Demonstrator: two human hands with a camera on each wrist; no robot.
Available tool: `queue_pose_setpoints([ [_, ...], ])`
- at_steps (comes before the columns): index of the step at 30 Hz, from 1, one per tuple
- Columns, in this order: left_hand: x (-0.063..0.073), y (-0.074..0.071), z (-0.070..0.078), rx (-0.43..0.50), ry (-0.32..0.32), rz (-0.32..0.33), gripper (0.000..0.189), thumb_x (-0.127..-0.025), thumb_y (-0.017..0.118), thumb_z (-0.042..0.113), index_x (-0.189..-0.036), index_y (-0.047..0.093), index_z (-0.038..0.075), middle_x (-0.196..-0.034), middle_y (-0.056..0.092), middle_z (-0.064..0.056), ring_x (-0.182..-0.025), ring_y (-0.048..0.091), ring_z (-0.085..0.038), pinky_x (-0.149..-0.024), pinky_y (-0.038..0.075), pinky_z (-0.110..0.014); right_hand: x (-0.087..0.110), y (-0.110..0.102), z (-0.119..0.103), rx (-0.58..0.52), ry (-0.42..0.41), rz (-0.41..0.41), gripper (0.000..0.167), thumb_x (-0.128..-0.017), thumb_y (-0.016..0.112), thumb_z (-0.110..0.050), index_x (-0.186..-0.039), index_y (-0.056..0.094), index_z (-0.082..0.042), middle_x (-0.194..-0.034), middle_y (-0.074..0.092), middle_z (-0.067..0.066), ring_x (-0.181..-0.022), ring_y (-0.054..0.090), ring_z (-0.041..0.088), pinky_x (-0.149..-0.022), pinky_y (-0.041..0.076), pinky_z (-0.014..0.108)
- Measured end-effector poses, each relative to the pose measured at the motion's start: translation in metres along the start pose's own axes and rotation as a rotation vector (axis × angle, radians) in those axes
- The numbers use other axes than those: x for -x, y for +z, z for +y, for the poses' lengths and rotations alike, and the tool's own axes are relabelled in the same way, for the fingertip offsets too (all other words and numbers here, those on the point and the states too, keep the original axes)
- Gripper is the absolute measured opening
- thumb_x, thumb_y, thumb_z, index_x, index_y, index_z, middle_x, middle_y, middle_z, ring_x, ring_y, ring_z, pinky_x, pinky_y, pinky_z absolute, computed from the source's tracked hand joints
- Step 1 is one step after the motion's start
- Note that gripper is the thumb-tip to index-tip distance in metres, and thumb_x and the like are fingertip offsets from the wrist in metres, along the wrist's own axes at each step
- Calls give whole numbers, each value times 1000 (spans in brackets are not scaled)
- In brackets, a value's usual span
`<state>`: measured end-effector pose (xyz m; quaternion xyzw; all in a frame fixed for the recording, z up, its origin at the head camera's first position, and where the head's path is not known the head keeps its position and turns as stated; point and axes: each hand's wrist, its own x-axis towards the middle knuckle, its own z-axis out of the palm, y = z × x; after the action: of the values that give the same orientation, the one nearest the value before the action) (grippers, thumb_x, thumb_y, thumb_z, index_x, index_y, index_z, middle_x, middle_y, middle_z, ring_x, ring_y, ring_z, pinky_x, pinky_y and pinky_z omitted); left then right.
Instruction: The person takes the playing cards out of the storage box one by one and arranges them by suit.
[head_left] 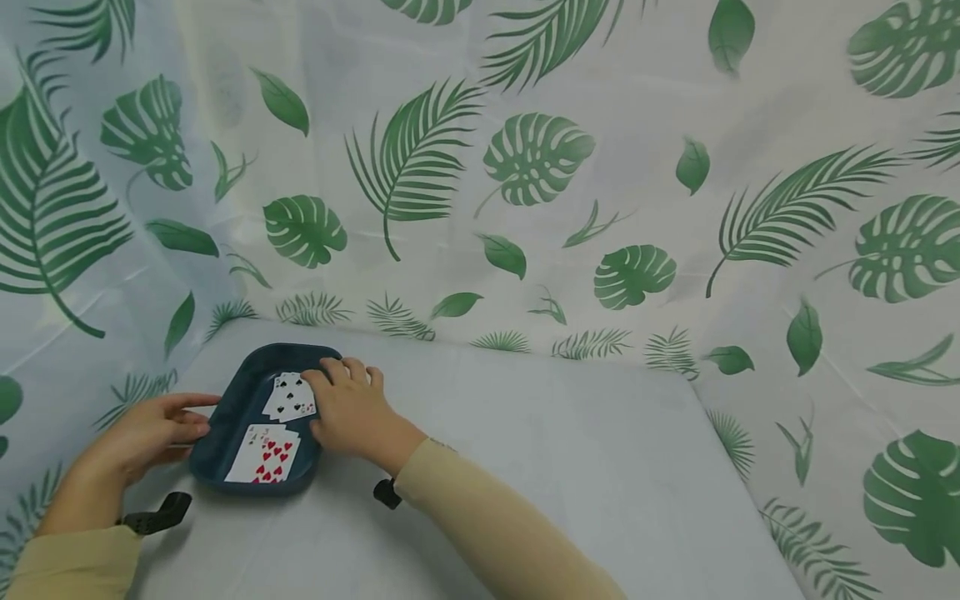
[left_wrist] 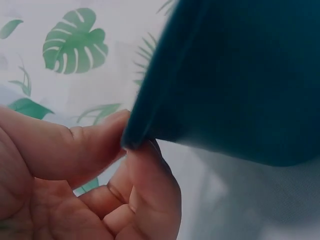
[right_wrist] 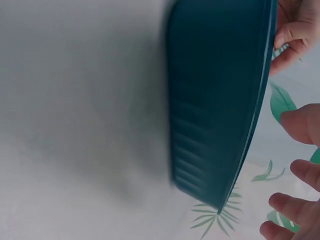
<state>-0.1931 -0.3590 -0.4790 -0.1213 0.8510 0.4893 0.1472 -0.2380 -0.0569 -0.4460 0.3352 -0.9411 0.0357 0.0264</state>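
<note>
A dark blue tray (head_left: 232, 412) with rounded corners is at the left of the table in the head view. Inside it lie two small groups of playing cards: spade cards (head_left: 288, 400) toward the far end and heart cards (head_left: 264, 458) toward the near end. My left hand (head_left: 138, 437) pinches the tray's left rim between thumb and finger, seen close up in the left wrist view. Over the tray's right side, my right hand (head_left: 356, 412) has its fingers spread, fingertips beside the spade cards. In the right wrist view its fingers (right_wrist: 292, 210) stand apart from the rim.
The white tabletop (head_left: 540, 467) stretches to the right of the tray. A white curtain (head_left: 450, 275) printed with green leaves rises behind the table and on both sides. Black devices (head_left: 386, 493) are worn at both wrists.
</note>
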Motion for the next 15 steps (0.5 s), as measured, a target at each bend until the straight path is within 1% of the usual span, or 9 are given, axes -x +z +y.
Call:
queue_pose_setpoints([
  [7, -1, 2, 2, 12, 11, -42, 63, -105, 63, 4, -159, 32, -8, -109, 66, -10, -91, 65, -20, -76, 60, -34, -7, 5, -1, -7, -1, -7, 70, -101, 72, -45, -162, 40, -35, -172, 37, -2, -156, 35, 25, -121, 38, 53],
  [11, 0, 4, 5, 18, 18, -59, 64, -104, 65, 4, -158, 32, -7, -108, 63, -10, -89, 64, -20, -76, 61, -35, -12, 8, -4, -8, -8, -8, 71, -100, 73, -47, -162, 40, -35, -171, 37, -3, -156, 35, 24, -121, 38, 52],
  [15, 1, 8, 9, 34, 28, -76, 62, -104, 64, 2, -157, 33, -6, -105, 62, -7, -87, 63, -18, -75, 61, -35, -17, 9, -7, -2, -12, -29, 73, -99, 74, -46, -163, 38, -37, -172, 35, -4, -157, 34, 23, -121, 37, 52],
])
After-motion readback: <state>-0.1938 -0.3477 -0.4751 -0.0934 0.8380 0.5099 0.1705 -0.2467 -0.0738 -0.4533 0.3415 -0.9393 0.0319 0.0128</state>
